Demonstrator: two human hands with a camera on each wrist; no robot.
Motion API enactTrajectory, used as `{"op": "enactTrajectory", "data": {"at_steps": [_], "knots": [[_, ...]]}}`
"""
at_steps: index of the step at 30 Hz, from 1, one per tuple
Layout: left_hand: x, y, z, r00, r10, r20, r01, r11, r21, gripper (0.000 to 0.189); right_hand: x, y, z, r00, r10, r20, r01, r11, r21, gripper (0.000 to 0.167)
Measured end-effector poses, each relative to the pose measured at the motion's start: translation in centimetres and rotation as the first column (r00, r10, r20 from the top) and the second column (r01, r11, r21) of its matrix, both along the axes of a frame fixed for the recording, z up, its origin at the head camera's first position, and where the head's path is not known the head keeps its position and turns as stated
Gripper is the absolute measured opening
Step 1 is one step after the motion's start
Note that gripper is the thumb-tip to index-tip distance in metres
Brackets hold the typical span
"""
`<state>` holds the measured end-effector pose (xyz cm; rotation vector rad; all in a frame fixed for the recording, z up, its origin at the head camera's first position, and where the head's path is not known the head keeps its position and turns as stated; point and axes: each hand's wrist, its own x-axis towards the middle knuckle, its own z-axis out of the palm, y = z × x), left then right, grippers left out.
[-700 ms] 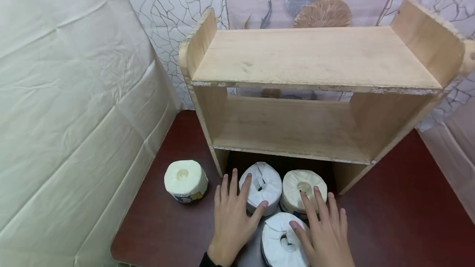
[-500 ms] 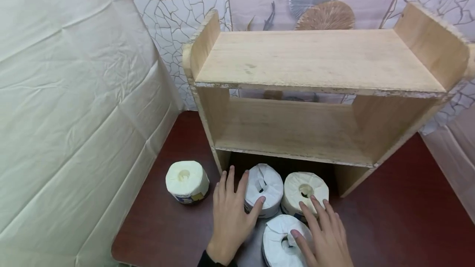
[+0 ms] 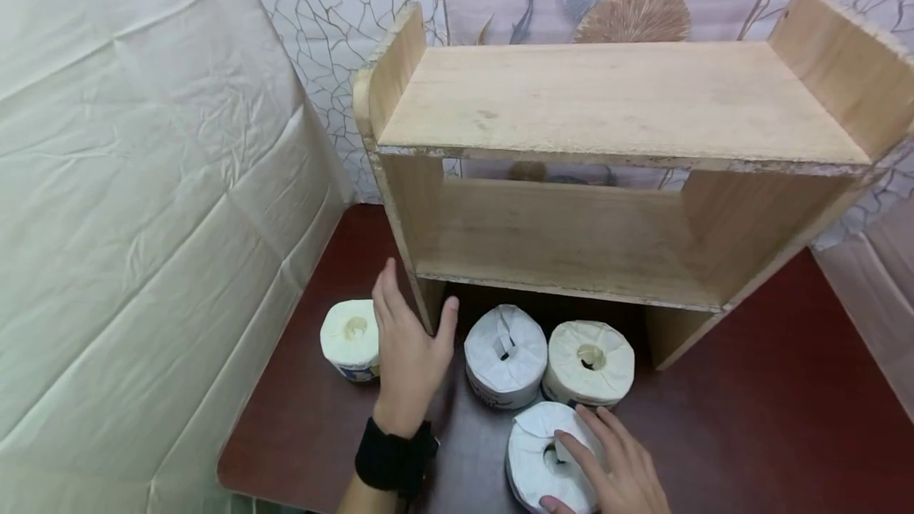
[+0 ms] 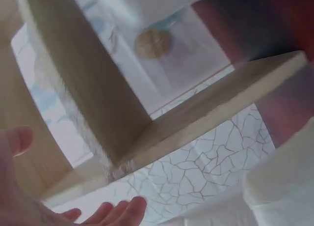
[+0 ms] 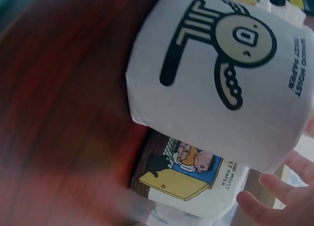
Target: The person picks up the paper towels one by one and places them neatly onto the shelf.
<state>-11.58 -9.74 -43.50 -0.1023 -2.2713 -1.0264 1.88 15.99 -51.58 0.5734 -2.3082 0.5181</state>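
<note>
My left hand [image 3: 414, 355] is raised, fingers stretched and thumb apart, in front of the shelf's left side panel. In the head view it overlaps the right side of a cream toilet paper roll [image 3: 347, 343] standing alone at the left. The left wrist view shows its fingertips [image 4: 133, 211] with nothing between them. My right hand [image 3: 616, 462] lies over the front white toilet paper roll [image 3: 531, 450], its fingers loosely bent across the top. Behind that roll stand a white roll [image 3: 505, 355] and a cream roll [image 3: 591, 355], side by side at the bottom compartment's opening.
A wooden shelf [image 3: 571, 244] with a top board and two compartments stands at the back of the dark red table [image 3: 771, 403]. Pale cloth [image 3: 157, 220] hangs along the left. Behind the shelf is a wall [image 3: 321, 30] with a cracked pattern.
My left hand has left the back white roll and moved left toward the lone cream roll. My right hand has drawn back from the right cream roll onto the front roll.
</note>
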Motion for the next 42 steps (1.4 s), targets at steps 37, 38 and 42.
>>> {"op": "enactTrajectory", "data": {"at_steps": [37,38,42], "knots": [[-11.2,0.3,3.9,0.985,-0.098,-0.14,0.156,0.854,0.496,0.035,2.7,-0.1,-0.8,0.915,-0.058,0.4,0.049,0.998,0.031,0.073],[-11.3,0.2,3.8,0.983,-0.092,-0.156,0.158,0.854,0.495,0.036,2.6,-0.1,-0.8,0.918,-0.053,0.394,0.044,0.999,0.032,0.07],[-11.3,0.1,3.4,0.975,-0.071,-0.209,0.167,0.858,0.485,0.037,2.3,0.2,-1.1,0.957,-0.017,0.289,0.004,0.999,0.045,0.061]]}}
